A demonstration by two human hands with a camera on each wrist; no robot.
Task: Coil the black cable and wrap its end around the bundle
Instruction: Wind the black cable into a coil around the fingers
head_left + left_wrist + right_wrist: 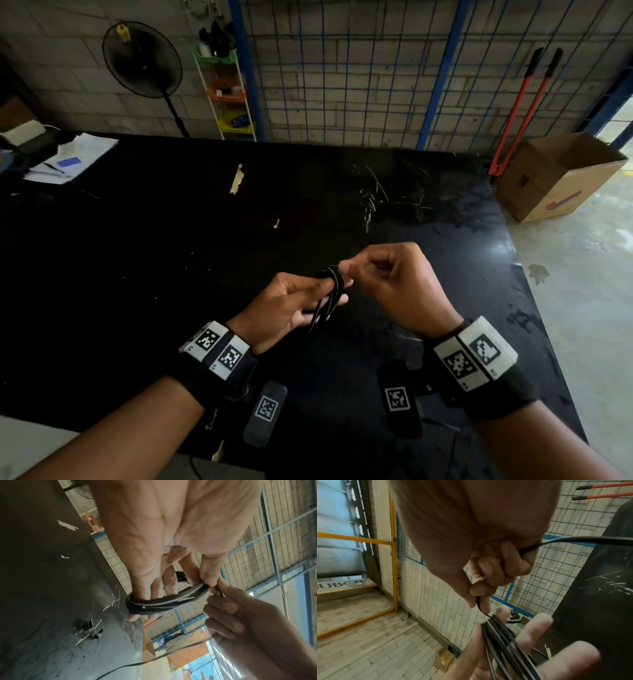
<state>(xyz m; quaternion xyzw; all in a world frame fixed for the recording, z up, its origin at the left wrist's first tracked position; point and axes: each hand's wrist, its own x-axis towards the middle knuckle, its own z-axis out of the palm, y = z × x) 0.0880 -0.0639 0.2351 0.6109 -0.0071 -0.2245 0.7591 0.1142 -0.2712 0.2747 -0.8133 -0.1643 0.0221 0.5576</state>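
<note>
black cable looped around left hand, above black table.
right hand pinches its loose end; cardboard box stands open beyond the table's edge.

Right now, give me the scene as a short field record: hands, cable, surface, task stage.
left hand: holds coil, loops around fingers
right hand: pinches free strand beside the coil
black cable: several loops bundled; loose tail trails away under right hand
table: black, scratched, tape scraps
stage: coiling mostly done; end not yet wrapped around bundle
</note>
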